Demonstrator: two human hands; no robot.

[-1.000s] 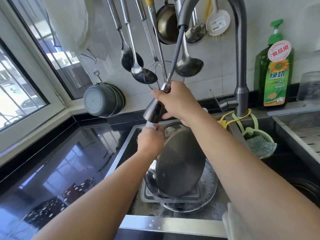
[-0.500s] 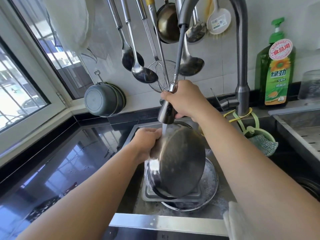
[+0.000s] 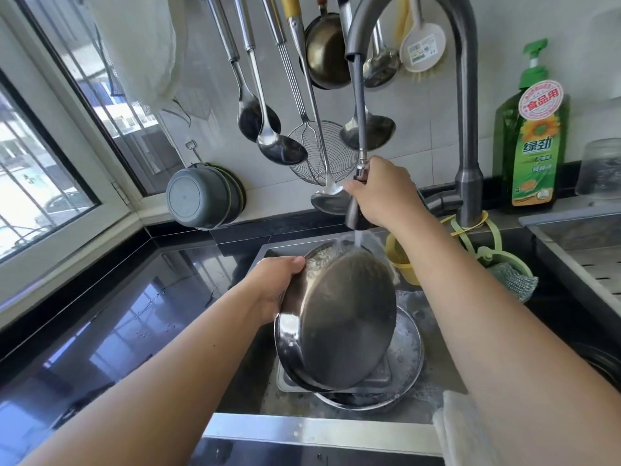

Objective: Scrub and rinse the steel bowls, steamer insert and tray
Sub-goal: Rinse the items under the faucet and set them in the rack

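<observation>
Head view: left hand (image 3: 274, 284) grips steel bowl (image 3: 342, 324); right hand (image 3: 386, 193) grips sprayer (image 3: 355, 213).

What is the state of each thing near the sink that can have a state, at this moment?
Spray head: pulled out on its hose, running, held by right hand.
Steel bowl: tilted, underside towards camera, water striking its upper edge, gripped at the rim by left hand.
Tray: lying in the sink, wet.
Soap bottle: upright, about full.
Scrub pad: hanging in its holder, unused.
</observation>
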